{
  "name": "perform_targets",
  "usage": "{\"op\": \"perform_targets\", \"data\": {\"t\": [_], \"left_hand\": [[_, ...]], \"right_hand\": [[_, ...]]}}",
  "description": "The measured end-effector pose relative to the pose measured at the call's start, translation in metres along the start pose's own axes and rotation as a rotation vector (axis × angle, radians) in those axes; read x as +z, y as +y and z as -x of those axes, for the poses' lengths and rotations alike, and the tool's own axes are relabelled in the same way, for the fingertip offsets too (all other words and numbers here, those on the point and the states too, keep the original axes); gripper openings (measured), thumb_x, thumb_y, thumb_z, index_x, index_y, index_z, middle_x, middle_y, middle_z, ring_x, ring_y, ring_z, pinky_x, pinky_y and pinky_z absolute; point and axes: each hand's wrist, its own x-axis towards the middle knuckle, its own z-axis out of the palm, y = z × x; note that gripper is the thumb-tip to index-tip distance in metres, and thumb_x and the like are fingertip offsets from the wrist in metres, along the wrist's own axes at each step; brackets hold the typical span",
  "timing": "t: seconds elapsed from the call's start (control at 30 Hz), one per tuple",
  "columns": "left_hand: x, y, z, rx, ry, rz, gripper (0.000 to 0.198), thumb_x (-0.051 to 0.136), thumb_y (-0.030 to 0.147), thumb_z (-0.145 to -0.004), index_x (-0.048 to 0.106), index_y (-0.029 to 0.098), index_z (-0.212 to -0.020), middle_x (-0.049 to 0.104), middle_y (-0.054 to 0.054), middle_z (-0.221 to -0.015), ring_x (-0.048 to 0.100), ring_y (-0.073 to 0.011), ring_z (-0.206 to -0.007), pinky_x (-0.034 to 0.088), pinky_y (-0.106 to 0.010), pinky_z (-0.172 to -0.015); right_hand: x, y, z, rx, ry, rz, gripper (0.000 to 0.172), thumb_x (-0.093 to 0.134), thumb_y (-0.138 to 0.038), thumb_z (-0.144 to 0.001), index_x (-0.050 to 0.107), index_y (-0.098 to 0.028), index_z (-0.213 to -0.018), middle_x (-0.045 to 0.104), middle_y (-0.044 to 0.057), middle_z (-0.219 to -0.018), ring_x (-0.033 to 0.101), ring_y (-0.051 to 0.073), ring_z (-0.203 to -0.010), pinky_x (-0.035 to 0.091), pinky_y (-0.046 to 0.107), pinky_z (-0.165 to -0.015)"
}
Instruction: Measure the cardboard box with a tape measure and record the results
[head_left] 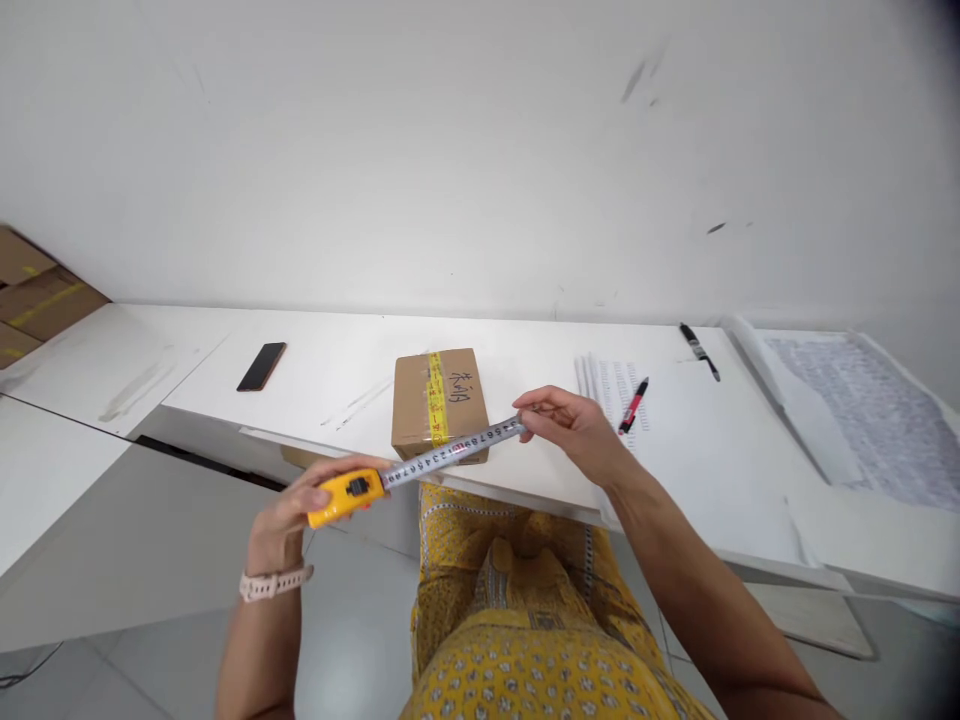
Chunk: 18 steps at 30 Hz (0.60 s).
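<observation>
My left hand (289, 505) is wrapped round the yellow case of a tape measure (347, 497), to the left of a small cardboard box. A length of silver blade slants up to the right from the case. Its far end is pinched between the thumb and fingers of my right hand (564, 428), which hide the tip. Behind the blade, at the desk's front edge, sits the cardboard box (411, 396), closed with yellow printed tape and marked with dark handwriting. The blade passes in front of the box's lower front; whether it touches the box I cannot tell.
A dark phone (262, 367) lies on the white desk (337, 352) to the left. To the right are printed sheets (613, 385), a red and black pen (634, 405), a black pen (699, 350) and a written paper stack (862, 410). Cardboard boxes (52, 300) stand far left.
</observation>
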Motion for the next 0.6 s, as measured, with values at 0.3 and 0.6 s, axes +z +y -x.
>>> {"op": "perform_targets", "data": {"t": [0.3, 0.6], "left_hand": [[-0.072, 0.022, -0.048, -0.042, 0.055, 0.070, 0.060, 0.061, 0.044, -0.071, 0.064, 0.004, -0.116, 0.074, -0.019, -0.093, 0.068, -0.0261, -0.074, 0.051, -0.026, -0.055], [-0.064, 0.022, -0.076, -0.090, -0.036, 0.086, 0.054, 0.061, 0.048, -0.072, 0.066, 0.006, -0.105, 0.072, -0.017, -0.091, 0.061, -0.0179, -0.059, 0.041, -0.023, -0.046]], "right_hand": [[0.043, 0.026, -0.016, 0.126, 0.025, 0.048, 0.026, 0.055, -0.047, -0.087, 0.059, -0.021, -0.088, 0.053, -0.005, -0.050, 0.043, 0.011, -0.046, 0.035, 0.024, -0.046], [0.045, 0.027, -0.023, 0.332, -0.070, -0.227, 0.037, 0.074, -0.044, -0.069, 0.068, -0.021, -0.097, 0.032, -0.012, -0.045, 0.017, 0.006, -0.041, 0.013, 0.024, -0.044]]}}
